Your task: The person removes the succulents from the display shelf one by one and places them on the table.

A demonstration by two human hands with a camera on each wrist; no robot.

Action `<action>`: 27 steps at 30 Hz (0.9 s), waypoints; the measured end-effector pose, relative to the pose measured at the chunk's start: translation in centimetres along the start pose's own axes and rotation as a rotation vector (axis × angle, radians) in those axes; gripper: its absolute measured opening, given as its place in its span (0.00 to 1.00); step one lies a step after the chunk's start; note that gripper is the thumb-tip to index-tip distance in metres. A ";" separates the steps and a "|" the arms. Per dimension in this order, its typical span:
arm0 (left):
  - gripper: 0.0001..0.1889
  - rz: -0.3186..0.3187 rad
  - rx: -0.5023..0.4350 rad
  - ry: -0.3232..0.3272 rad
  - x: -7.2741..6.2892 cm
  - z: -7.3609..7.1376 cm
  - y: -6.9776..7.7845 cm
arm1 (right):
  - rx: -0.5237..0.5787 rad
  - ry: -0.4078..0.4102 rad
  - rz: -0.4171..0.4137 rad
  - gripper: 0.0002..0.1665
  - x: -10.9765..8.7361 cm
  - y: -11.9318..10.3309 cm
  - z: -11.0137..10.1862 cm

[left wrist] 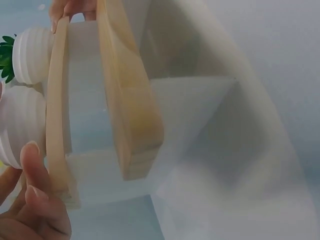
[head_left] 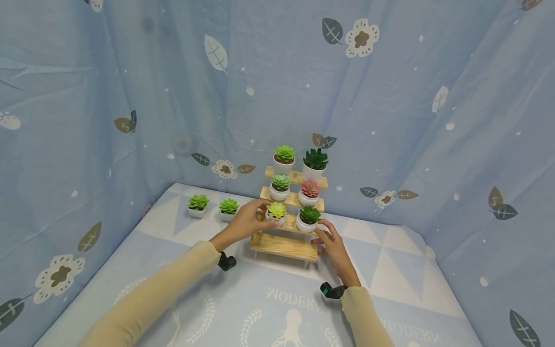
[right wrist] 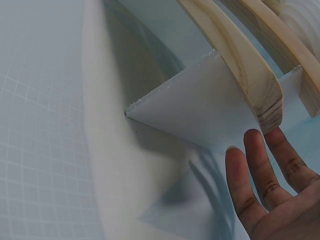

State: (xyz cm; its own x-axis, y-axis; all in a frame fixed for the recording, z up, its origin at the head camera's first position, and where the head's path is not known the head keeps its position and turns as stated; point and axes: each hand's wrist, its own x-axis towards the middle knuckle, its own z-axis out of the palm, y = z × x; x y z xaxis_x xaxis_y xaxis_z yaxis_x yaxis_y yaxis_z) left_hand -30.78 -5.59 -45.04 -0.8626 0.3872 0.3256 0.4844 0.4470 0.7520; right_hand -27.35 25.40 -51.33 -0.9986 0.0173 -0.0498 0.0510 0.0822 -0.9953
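A wooden tiered plant stand (head_left: 284, 245) bears small potted succulents on its upper three steps. My left hand (head_left: 248, 222) grips the white pot of a yellow-green succulent (head_left: 276, 210) at the left of the third step. In the left wrist view, fingers (left wrist: 36, 167) lie against that pot and the step's end. A dark green succulent (head_left: 310, 216) sits to its right. Beside the stand's right end is my right hand (head_left: 333, 246). Its fingers (right wrist: 257, 160) are loosely extended in the right wrist view, fingertips at a step's end, holding no pot.
Two more green succulents in white pots, one at far left (head_left: 198, 205) and one behind my left hand (head_left: 228, 208), stand on the patterned tablecloth (head_left: 251, 294). A blue printed curtain (head_left: 277, 86) rises behind and at both sides. The lowest step holds no pots.
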 end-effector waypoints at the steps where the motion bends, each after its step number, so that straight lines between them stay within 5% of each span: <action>1: 0.38 -0.007 -0.002 0.002 0.0 0.1 0.0 | -0.001 -0.001 0.002 0.30 0.0 0.0 0.0; 27: 0.36 -0.131 -0.131 -0.004 0.1 0.7 0.1 | 0.014 -0.013 0.011 0.31 0.2 0.3 -0.2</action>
State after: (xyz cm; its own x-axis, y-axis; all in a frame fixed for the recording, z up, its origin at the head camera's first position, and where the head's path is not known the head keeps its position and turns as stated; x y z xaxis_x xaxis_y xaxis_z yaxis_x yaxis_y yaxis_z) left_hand -30.73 -4.90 -45.32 -0.9165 0.3358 0.2176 0.3444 0.3852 0.8562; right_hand -27.57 25.60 -51.60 -0.9981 0.0047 -0.0614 0.0616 0.0678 -0.9958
